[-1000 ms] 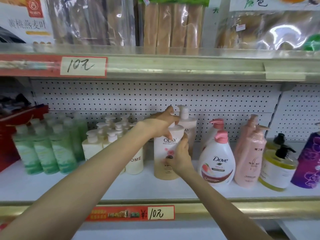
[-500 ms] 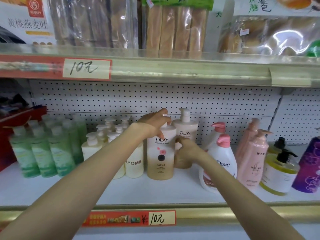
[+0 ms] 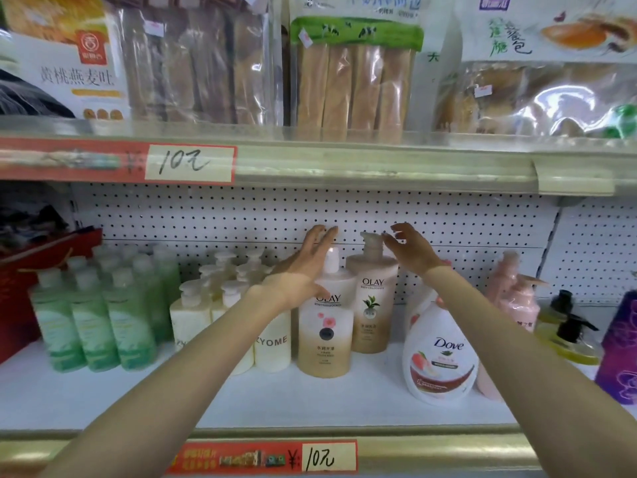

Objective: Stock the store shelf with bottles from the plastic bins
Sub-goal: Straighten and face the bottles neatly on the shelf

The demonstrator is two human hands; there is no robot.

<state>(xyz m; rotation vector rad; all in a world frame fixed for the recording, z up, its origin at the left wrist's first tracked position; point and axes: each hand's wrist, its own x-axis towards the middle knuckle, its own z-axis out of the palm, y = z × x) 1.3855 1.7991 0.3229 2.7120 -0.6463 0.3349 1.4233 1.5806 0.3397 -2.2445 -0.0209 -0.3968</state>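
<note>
Two tan Olay pump bottles stand upright on the white shelf (image 3: 310, 401). The front Olay bottle (image 3: 325, 336) has a pink flower label; the rear Olay bottle (image 3: 372, 305) has a green leaf label and sits just right of it. My left hand (image 3: 306, 267) hovers over the front bottle's pump with fingers straight, holding nothing. My right hand (image 3: 410, 250) is beside the rear bottle's pump top, fingers loosely spread, and grips nothing. No plastic bin is in view.
A white Dove bottle (image 3: 439, 357) stands right of the Olay pair, then pink bottles (image 3: 517, 298), a yellow bottle (image 3: 568, 339) and a purple one (image 3: 617, 350). Cream pump bottles (image 3: 272, 350) and green bottles (image 3: 89, 326) fill the left. A red basket (image 3: 20, 270) sits far left. Bread packs line the shelf above.
Both hands have let go of the Olay bottles and lifted to pump height with fingers spread. The front bottle now stands free on the shelf.
</note>
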